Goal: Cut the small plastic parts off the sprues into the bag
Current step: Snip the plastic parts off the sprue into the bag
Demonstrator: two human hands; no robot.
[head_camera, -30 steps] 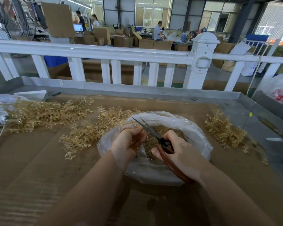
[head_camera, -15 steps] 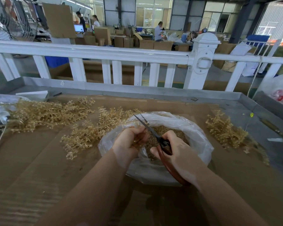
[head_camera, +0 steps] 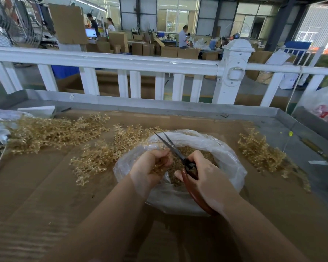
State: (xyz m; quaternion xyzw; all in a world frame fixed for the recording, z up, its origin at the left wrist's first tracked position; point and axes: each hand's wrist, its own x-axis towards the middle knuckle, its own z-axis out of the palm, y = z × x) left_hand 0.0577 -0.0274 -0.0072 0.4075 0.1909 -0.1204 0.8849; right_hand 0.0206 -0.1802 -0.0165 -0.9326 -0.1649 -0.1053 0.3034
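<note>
— Cardboard [head_camera: 45,195] covers the metal tray-table [head_camera: 284,118] I'm working over; beyond the white railing [head_camera: 121,62] I see a warehouse floor with stacked boxes [head_camera: 170,51].

— And the bag?

— My clear plastic bag [head_camera: 233,167] sits mid-table, mouth open, cut golden parts [head_camera: 206,157] heaped inside. Sprue piles [head_camera: 51,133] lie left of it, a smaller sprue heap [head_camera: 261,152] to the right.

— Hands?

— My left hand [head_camera: 150,167] clenches a sprue [head_camera: 159,165] over the bag. My right hand [head_camera: 206,178] grips the red-handled scissors [head_camera: 180,156], blades parted, pointing up-left.
</note>
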